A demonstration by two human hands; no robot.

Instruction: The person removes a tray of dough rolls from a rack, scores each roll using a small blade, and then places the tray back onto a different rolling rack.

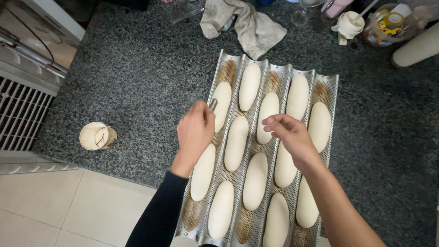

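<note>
A perforated metal baguette tray with several channels lies on the dark granite counter. Several pale, oblong raw dough loaves rest in its channels. My left hand hovers over the tray's left side, closed around a thin metal blade whose tip sticks out just beside a loaf in the left channel. My right hand hangs above the middle loaves, fingers loosely curled and pointing left, holding nothing.
A small cream cup stands near the counter's left front edge. A crumpled cloth lies behind the tray. Jars and containers crowd the back right corner. An oven rack sits at the left; tiled floor lies below.
</note>
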